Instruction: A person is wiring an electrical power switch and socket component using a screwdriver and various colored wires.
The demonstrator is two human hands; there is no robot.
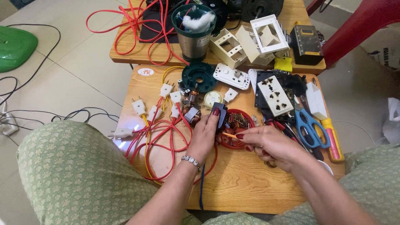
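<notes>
My left hand (205, 134) holds a small dark switch part (219, 115) upright between thumb and fingers, just above a round red tray of small screws (238, 121). My right hand (270, 143) grips a thin orange-handled screwdriver (229, 135) whose tip points left toward the dark part. Both hands hover over a low wooden table (241, 183). A bracelet sits on my left wrist.
Red and yellow wires with white plugs (158, 125) lie at the left. A white socket plate (275, 95), blue scissors (309, 125), a green round cover (198, 76) and a motor housing (194, 31) sit farther back. White switch boxes (250, 39) rest on a second table.
</notes>
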